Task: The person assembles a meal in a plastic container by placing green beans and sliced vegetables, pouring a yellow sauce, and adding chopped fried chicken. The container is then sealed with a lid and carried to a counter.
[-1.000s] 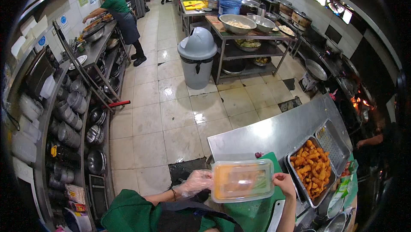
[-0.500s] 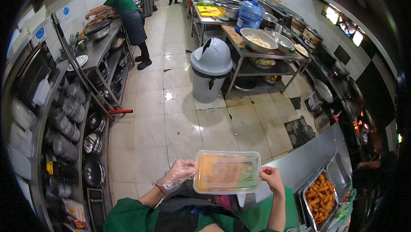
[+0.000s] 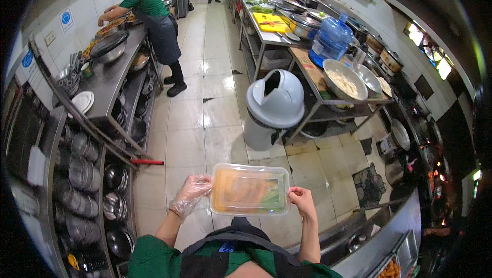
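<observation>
A clear rectangular plastic food container (image 3: 249, 189) with its lid on is held level in front of my body, above the tiled floor. Orange food and something green show through the lid, too blurred to name. My left hand (image 3: 192, 194), in a clear disposable glove, pinches the container's left edge. At the opposite short edge, my bare right hand (image 3: 302, 201) grips the rim between thumb and fingers.
A grey swing-lid bin (image 3: 275, 98) stands ahead, beside a steel table with a large bowl of pale food (image 3: 344, 79). Metal bowls (image 3: 84, 175) fill the left shelves. A co-worker (image 3: 154, 27) bends over the left counter. Burners line the right. Fried food (image 3: 390, 270) lies at lower right.
The container and both my hands have shifted left and slightly up in view. The bin and tables appear closer, and the tray of fried food has slid toward the lower edge.
</observation>
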Demonstrator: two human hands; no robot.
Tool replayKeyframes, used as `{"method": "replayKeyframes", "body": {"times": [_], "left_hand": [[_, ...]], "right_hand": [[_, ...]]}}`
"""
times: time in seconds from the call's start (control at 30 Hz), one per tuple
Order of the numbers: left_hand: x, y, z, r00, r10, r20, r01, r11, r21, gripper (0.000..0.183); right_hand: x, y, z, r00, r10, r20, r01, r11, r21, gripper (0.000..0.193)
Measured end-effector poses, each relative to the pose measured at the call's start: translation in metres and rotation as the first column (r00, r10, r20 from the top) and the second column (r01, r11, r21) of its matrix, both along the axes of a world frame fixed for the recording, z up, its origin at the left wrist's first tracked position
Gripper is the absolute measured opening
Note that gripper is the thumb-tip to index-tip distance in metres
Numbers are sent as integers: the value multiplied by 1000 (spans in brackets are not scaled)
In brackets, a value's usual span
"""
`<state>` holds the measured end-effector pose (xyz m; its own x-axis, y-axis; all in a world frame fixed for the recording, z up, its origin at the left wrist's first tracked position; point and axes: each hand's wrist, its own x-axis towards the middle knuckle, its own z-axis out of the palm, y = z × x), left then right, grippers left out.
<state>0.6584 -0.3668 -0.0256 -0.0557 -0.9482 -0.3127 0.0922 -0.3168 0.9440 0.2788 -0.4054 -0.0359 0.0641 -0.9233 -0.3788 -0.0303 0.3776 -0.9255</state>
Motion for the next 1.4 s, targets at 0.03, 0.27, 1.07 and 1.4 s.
{"method": "replayKeyframes", "body": {"times": [0.03,0.27,1.07,1.4], "left_hand": [[14,-23,-4,1000,17,3,-17,1000,-18,13],[78,-177,-24,956,273,-104,-278,960,-40,5],[357,-890,2,965,211,-152,-226,971,-83,15],[413,-1209,-5,953,300,-47,-299,954,32,13]], "right_hand": [[14,-29,-2,1000,16,14,-16,1000,5,17],[99,-251,-9,976,208,-67,-210,977,-33,15],[373,-926,4,993,110,-46,-110,994,-4,12],[434,-1263,1,980,167,-111,-175,982,-67,16]]}}
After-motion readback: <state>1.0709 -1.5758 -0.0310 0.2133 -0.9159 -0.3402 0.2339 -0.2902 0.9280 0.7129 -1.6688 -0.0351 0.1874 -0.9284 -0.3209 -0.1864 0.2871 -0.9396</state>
